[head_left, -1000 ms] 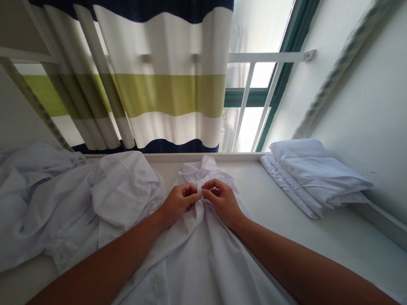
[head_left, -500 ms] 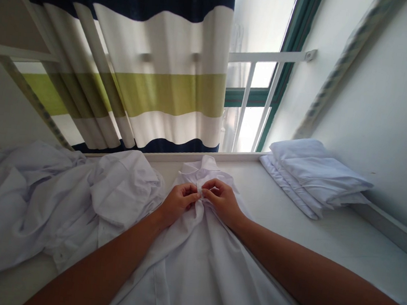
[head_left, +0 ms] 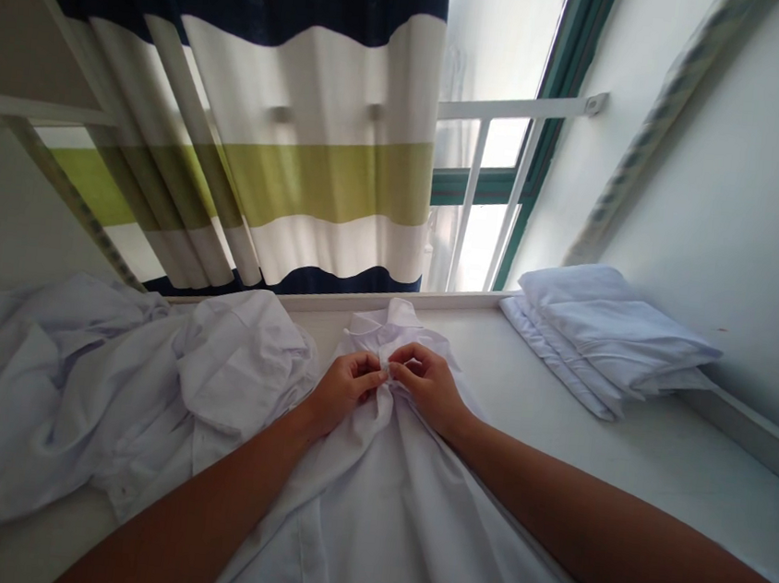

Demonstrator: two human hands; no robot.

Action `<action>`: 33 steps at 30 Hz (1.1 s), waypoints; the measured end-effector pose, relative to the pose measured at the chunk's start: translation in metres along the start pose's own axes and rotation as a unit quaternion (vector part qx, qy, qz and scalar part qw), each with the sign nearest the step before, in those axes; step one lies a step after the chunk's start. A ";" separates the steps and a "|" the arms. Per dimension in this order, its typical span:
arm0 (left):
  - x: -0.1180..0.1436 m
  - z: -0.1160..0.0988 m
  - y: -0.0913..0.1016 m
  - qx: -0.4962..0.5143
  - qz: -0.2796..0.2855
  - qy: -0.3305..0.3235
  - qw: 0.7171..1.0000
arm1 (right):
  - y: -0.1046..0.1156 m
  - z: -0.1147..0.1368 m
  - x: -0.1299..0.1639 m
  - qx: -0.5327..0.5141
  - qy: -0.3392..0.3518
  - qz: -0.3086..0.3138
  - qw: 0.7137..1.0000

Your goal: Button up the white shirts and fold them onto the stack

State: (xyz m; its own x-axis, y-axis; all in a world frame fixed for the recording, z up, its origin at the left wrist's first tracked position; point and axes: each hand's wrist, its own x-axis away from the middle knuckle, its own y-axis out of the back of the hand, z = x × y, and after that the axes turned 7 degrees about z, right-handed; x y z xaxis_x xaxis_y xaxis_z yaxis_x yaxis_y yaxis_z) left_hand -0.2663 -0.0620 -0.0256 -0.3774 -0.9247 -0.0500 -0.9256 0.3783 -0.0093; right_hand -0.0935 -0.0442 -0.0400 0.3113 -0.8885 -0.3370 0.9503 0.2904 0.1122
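A white collared shirt (head_left: 381, 504) lies spread on the white surface, its collar at the far end and its body stretching toward me. Just below the collar, my left hand (head_left: 350, 382) pinches the front placket between thumb and fingers. My right hand (head_left: 426, 381) closes on the same placket from the other side, fingertips almost meeting those of the left. The cloth bunches into folds under both hands. Any button between the fingertips is too small and covered to make out.
Rumpled white garments (head_left: 107, 392) are heaped at the left. A stack of folded white clothes (head_left: 614, 338) sits at the right by the wall. Behind the surface's raised far edge hang a striped curtain (head_left: 318, 173) and a white railing (head_left: 512, 110) before a window.
Both hands stay at the placket with almost the same pinch. The whole view has shifted very slightly; the shirt and the other clothes look unchanged.
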 end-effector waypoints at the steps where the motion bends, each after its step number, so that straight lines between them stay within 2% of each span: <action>1: 0.000 0.000 0.000 0.001 0.001 -0.001 1.000 | 0.000 0.000 0.000 0.000 0.001 0.001 1.000; 33: -0.001 0.002 0.002 0.005 0.007 0.001 1.000 | 0.000 0.002 0.000 -0.006 -0.003 0.010 1.000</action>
State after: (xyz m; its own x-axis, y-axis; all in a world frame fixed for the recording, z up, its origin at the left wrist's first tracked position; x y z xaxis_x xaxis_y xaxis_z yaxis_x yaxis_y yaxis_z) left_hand -0.2675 -0.0608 -0.0273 -0.3906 -0.9193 -0.0484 -0.9199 0.3918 -0.0185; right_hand -0.0933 -0.0448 -0.0385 0.3312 -0.8840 -0.3300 0.9435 0.3130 0.1086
